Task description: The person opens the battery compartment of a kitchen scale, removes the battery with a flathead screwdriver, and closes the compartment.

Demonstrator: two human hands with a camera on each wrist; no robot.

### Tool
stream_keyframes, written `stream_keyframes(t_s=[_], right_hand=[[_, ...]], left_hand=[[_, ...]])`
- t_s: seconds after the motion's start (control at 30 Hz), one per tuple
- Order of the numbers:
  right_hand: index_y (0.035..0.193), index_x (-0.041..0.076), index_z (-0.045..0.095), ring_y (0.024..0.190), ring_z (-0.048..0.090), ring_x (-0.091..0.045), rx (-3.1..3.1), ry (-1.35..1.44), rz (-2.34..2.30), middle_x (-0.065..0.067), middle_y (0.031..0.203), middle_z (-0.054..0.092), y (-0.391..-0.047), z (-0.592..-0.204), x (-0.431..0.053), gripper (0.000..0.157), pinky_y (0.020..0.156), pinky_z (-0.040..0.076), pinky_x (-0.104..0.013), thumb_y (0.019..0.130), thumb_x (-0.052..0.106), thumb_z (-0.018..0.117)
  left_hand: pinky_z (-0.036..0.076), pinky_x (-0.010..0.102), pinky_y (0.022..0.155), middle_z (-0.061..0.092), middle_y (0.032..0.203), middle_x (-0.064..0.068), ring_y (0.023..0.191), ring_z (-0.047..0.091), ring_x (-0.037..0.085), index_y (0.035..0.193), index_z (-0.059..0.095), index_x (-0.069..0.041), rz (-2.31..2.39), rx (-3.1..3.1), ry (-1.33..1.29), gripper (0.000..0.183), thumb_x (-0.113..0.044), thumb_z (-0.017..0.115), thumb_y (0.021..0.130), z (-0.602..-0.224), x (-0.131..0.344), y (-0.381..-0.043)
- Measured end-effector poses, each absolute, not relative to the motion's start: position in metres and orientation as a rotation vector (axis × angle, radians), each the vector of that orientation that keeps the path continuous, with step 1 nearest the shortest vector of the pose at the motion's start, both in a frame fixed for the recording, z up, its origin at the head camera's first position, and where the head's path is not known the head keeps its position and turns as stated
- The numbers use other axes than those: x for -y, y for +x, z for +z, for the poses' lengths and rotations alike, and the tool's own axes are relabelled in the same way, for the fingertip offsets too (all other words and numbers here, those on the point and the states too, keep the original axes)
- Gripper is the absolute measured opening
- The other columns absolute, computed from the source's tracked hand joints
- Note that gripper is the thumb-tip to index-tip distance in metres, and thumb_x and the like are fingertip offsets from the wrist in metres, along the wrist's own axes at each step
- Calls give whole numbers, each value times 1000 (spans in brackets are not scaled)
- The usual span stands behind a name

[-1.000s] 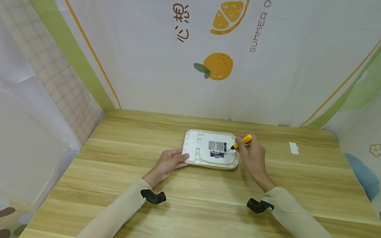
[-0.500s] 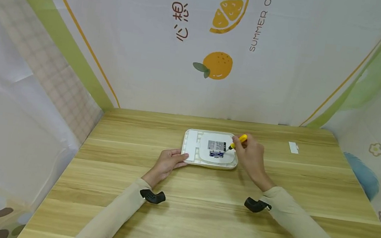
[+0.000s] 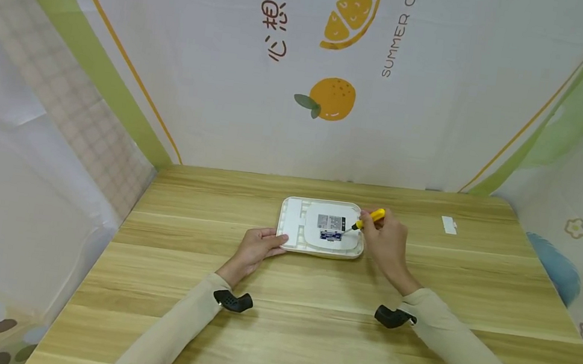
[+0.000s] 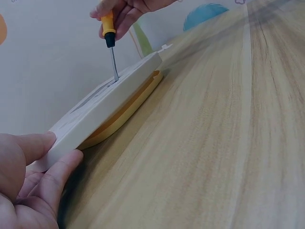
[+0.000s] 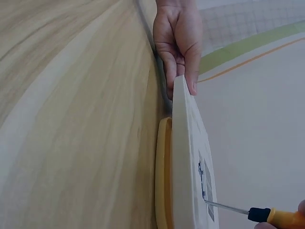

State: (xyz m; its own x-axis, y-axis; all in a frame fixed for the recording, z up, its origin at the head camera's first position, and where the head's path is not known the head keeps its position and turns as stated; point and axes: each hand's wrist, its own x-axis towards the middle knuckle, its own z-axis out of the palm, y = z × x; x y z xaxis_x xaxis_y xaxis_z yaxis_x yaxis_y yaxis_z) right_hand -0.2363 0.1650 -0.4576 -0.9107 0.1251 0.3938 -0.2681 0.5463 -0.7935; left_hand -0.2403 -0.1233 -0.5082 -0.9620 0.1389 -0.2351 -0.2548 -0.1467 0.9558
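Note:
A flat white device (image 3: 292,221) with a label lies with its battery slot upward, and blue batteries (image 3: 331,236) show in that slot. Beneath it, a yellow part (image 4: 125,113) rests against the table in the left wrist view. My left hand (image 3: 255,248) pinches the device's near left corner, thumb on top and fingers below. In my right hand (image 3: 389,244) is a yellow-and-black screwdriver (image 3: 372,217), held by its handle and slanting down to the left. Its metal shaft (image 5: 226,207) meets the device right at the end of the battery slot in the right wrist view.
A small white cover (image 3: 449,225) lies on the wooden table (image 3: 295,328), right of the device. Behind the table's back edge hangs a printed white cloth (image 3: 412,130), with more cloth along both sides. Black wrist cameras sit on both sleeves.
The screwdriver handle and my right hand have swung a little left and then back right, the tip staying at the battery slot. My left hand and the device hold still.

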Motion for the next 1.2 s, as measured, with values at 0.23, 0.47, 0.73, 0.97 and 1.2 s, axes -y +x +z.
stream_keyframes(t_s=[0.23, 0.47, 0.73, 0.97, 1.2], right_hand=[[113, -9, 61, 89, 74, -40, 2376, -33, 1569, -27, 104, 71, -239, -460, -174, 29, 69, 66, -32, 102, 16, 66], [125, -8, 56, 100, 74, -34, 2396, -220, 1773, -26, 117, 68, -245, -465, -183, 37, 83, 64, -38, 105, 23, 61], [130, -9, 53, 85, 73, -6, 2269, -319, 1988, -28, 124, 67, -247, -472, -190, 43, 89, 62, -34, 105, 24, 61], [129, -14, 51, 85, 73, -6, 2120, -325, 2131, -35, 128, 62, -247, -477, -191, 39, 94, 60, -34, 106, 17, 59], [129, -15, 51, 83, 72, -5, 2022, -373, 2237, -31, 122, 65, -248, -482, -195, 35, 93, 61, -32, 106, 12, 56]], left_hand=[[65, 29, 84, 73, 102, 16, 81, 72, 12, 127, 57, 22, 2193, -1876, -122, 35, 5, 65, 97, -508, 123, -240], [65, 30, 85, 71, 106, 20, 83, 72, 13, 126, 57, 22, 2175, -1890, -126, 34, 4, 65, 98, -509, 124, -240], [65, 29, 85, 69, 111, 24, 85, 71, 13, 128, 57, 21, 2168, -1887, -129, 36, 4, 65, 98, -508, 124, -241], [65, 29, 84, 72, 102, 16, 81, 72, 14, 125, 60, 20, 2184, -1872, -145, 32, 5, 66, 97, -507, 124, -242], [65, 31, 84, 72, 102, 17, 81, 72, 14, 124, 59, 21, 2183, -1880, -118, 31, 5, 65, 97, -508, 124, -241]])
